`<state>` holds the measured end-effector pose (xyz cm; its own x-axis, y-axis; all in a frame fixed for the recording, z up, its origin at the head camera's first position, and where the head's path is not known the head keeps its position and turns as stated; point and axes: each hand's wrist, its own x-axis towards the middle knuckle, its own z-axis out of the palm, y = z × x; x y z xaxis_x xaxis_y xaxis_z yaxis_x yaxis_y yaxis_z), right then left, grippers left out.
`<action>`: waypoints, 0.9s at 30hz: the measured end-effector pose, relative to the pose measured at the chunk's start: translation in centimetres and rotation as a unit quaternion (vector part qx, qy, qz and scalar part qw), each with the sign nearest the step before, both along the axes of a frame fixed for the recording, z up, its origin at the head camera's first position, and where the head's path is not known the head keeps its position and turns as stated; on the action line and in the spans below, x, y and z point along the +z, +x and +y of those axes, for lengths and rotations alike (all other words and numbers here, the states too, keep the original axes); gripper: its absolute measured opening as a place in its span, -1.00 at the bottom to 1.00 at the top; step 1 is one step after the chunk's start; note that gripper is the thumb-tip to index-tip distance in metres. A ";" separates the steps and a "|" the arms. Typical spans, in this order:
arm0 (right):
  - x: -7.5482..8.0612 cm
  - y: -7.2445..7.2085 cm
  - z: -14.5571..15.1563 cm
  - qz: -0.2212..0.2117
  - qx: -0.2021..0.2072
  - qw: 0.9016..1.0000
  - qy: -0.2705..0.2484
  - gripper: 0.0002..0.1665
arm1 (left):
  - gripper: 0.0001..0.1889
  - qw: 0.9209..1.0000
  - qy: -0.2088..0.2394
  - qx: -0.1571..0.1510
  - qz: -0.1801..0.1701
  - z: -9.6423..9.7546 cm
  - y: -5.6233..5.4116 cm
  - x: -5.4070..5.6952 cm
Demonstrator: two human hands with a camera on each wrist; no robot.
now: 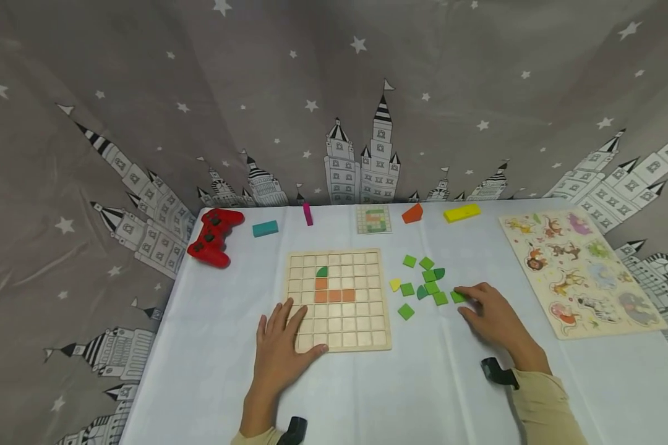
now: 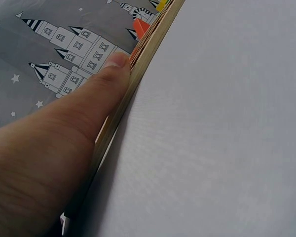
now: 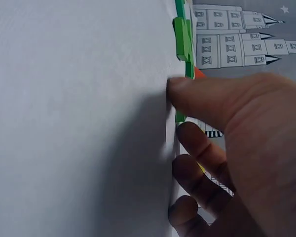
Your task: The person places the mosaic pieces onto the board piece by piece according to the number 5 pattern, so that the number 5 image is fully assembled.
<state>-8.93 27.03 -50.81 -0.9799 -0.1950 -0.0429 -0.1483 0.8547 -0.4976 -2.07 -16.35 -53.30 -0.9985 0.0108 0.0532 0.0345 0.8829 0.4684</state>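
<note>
My left hand [image 1: 280, 355] rests with spread fingers on the lower left corner of a wooden grid board [image 1: 362, 339]. In the left wrist view its thumb lies along the board's edge [image 2: 152, 57]. Orange square tiles [image 1: 334, 296] form an L on the grid, with a green quarter-round tile [image 1: 322, 272] above them. Right of the board, my right hand [image 1: 495, 318] touches a green square tile [image 1: 458, 297] with its index fingertip; the thumb stands apart from it. Several green squares [image 1: 406, 311], green rounded pieces [image 1: 422, 292] and a yellow piece [image 1: 395, 284] lie between board and hand.
Along the back edge lie a red game controller [image 1: 214, 238], teal block [image 1: 265, 228], magenta block [image 1: 308, 214], pattern card [image 1: 373, 219], orange block [image 1: 412, 213] and yellow block [image 1: 462, 213]. An animal puzzle board [image 1: 551, 290] lies at the right. A grey printed curtain [image 1: 289, 80] hangs behind.
</note>
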 end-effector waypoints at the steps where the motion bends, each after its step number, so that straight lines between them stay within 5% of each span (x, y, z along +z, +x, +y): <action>1: -0.1 0.0 0.0 0.002 -0.006 1.000 -0.003 -0.53 | 0.00 1.000 0.001 -0.001 -0.002 0.0 0.0 0.0; 18: 0.4 -0.8 -0.4 0.027 -0.023 0.999 0.001 -0.65 | 0.02 1.000 0.003 0.000 -0.005 0.0 -0.1 0.0; 27: 1.6 -3.3 -6.5 0.034 -0.020 0.999 -0.035 -0.62 | -0.01 1.000 0.001 -0.001 0.011 0.0 -0.2 -0.3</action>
